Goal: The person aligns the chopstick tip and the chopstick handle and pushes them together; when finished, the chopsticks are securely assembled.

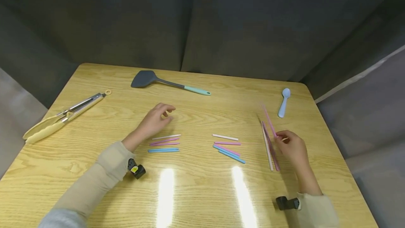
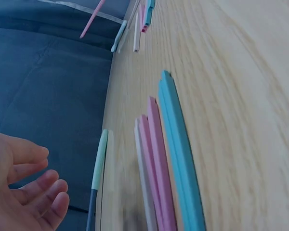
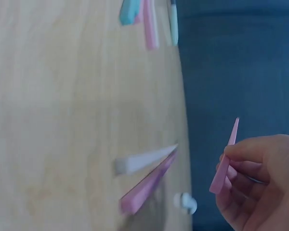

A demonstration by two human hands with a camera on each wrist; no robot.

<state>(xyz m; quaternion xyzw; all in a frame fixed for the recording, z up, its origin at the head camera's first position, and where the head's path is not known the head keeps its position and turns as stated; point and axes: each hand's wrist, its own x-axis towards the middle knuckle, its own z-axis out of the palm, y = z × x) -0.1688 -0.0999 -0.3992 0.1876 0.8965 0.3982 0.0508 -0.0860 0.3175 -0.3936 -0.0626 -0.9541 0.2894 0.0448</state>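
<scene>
My right hand pinches a pink chopstick between thumb and fingers, lifted above the right part of the table. Just left of that hand, a white chopstick and another pink chopstick lie close together, their thin tips converging in the right wrist view. My left hand hovers over the table with loosely bent fingers and holds nothing. Nearest to it is a row of a white chopstick, pink chopsticks and blue chopsticks, laid side by side.
Mid-table lies a second group: a white chopstick, pink chopsticks and blue chopsticks. A spatula rests at the back, tongs at the left and a light-blue spoon at the right. Dark curtains surround the table.
</scene>
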